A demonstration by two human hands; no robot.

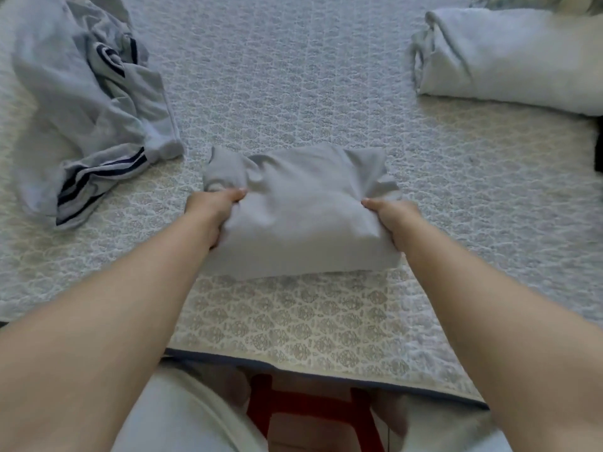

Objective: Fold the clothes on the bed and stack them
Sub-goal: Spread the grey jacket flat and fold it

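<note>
A folded grey garment (303,210) lies in the middle of the bed, close to the near edge. My left hand (213,212) grips its left side, thumb on top and fingers tucked under the cloth. My right hand (393,218) grips the right side the same way. An unfolded light grey garment with dark navy stripes (91,102) lies crumpled at the far left. A folded pale garment (509,57) sits at the far right.
The bed is covered by a patterned quilt (293,321), whose near edge runs just in front of my body. A dark object (599,145) shows at the right border. Red flooring (313,415) is visible below the bed edge.
</note>
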